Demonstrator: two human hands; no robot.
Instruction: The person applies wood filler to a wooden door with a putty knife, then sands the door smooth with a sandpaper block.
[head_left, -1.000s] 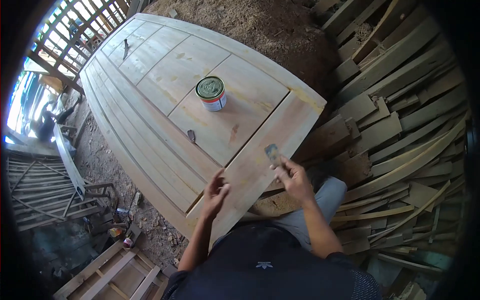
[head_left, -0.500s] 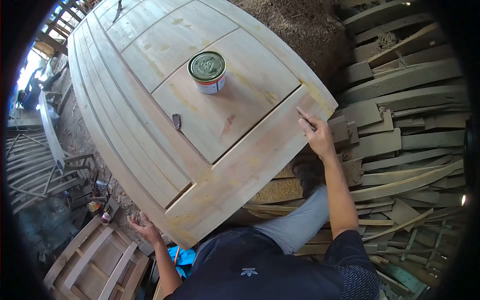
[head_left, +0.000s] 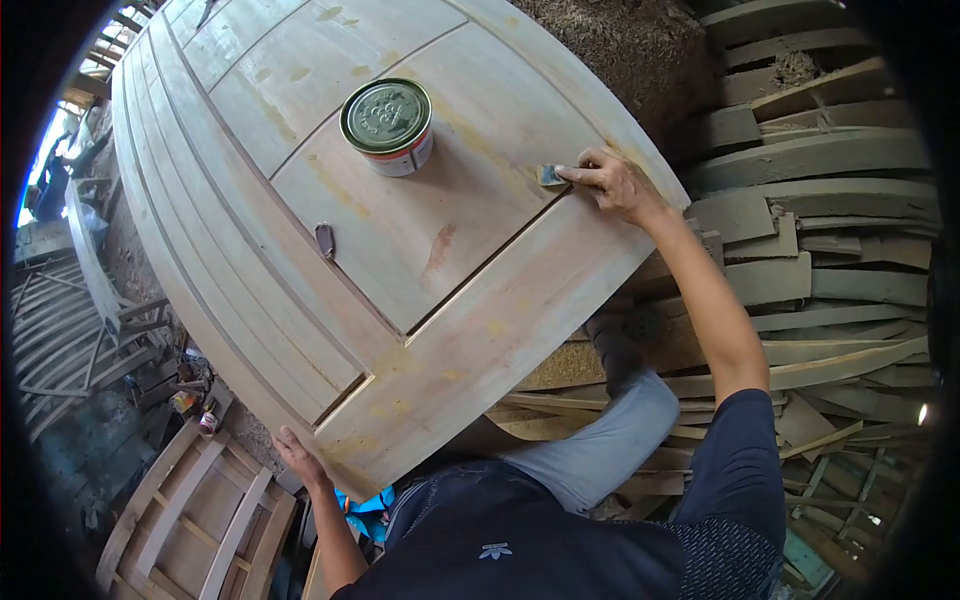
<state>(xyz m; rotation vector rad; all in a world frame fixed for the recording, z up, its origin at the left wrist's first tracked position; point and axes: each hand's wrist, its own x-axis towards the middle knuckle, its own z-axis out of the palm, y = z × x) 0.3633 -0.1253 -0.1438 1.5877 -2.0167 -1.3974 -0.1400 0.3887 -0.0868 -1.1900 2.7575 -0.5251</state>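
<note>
A pale wooden door panel (head_left: 470, 345) with long grooves lies before me, marked with yellowish filler patches. My right hand (head_left: 620, 187) pinches a small flat putty scraper (head_left: 550, 176), its blade at the panel surface near the far end of a dark groove. My left hand (head_left: 301, 458) is beside the panel's near left corner, fingers stretched out and holding nothing. On the panel stands a closed tin can (head_left: 388, 128) with a green metal lid. A small dark flat piece (head_left: 325, 241) lies by the long groove left of the can.
Stacked curved wooden boards (head_left: 830, 200) fill the right side. At the lower left lies a slatted wooden frame (head_left: 205, 510), with small containers (head_left: 208, 420) on the ground above it. Sawdust (head_left: 625, 60) is heaped beyond the panel. My bent leg (head_left: 600, 435) is beneath its near edge.
My right hand has moved up and left from the panel's end board toward the groove, with the scraper blade now showing. My left hand stays by the corner, and the view has shifted slightly.
</note>
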